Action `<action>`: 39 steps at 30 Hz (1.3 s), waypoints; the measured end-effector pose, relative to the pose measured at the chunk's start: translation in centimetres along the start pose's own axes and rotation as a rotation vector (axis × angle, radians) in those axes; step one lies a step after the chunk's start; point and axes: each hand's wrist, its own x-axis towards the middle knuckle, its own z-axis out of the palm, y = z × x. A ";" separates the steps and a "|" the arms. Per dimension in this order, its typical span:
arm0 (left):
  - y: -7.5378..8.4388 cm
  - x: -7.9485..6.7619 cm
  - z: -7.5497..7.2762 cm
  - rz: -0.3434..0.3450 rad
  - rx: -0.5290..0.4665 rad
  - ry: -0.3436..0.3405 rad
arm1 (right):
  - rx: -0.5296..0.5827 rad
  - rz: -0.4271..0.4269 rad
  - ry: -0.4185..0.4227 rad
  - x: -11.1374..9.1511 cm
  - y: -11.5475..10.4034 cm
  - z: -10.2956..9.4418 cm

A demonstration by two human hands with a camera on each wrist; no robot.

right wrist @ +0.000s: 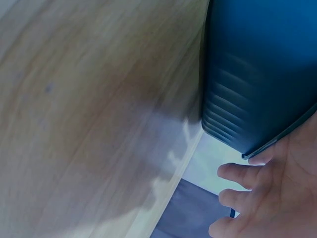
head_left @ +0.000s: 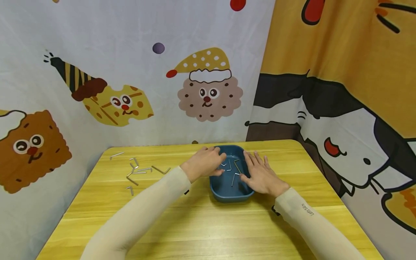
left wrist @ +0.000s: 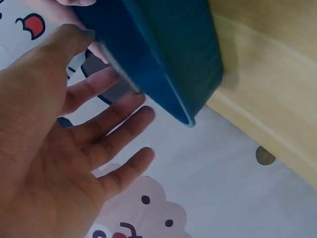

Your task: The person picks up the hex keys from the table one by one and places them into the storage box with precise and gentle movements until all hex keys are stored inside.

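Observation:
A blue plastic box (head_left: 224, 186) sits on the table with several L-shaped hex keys (head_left: 237, 167) inside. My left hand (head_left: 204, 164) is over its left rim, thumb and fingers apart. In the left wrist view the left fingers (left wrist: 121, 131) are spread beside the box wall, and a blurred grey hex key (left wrist: 121, 70) shows close to their tips. My right hand (head_left: 264, 177) rests along the right rim with straight fingers, its thumb reaching over the inside. The right wrist view shows the right palm (right wrist: 292, 173) against the box's edge.
More hex keys (head_left: 139, 170) lie scattered on the left of the wooden table (head_left: 182, 227), one (head_left: 117, 155) near the far left corner. Behind the table hangs a cartoon-printed curtain (head_left: 130, 29).

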 end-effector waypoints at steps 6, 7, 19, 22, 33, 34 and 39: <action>0.3 1.5 -0.7 -0.019 -0.014 -0.129 | 0.004 -0.001 0.000 0.1 0.0 0.1; 0.4 1.7 -0.8 -0.021 -0.010 -0.146 | -0.001 -0.003 0.002 0.1 0.0 0.1; 1.6 4.1 -1.2 0.003 -0.016 -0.249 | -0.004 -0.015 0.002 0.0 0.1 -0.1; 1.9 4.6 -1.2 0.000 -0.027 -0.277 | -0.003 -0.015 0.002 0.0 0.1 -0.1; 2.6 5.3 -1.4 -0.021 -0.028 -0.346 | 0.000 -0.011 0.002 0.0 0.1 0.0; 2.6 5.4 -1.3 -0.019 -0.027 -0.342 | 0.001 -0.012 0.003 0.0 0.1 -0.1; 2.5 5.1 -1.1 -0.010 -0.037 -0.294 | 0.003 -0.014 0.006 0.0 0.1 0.0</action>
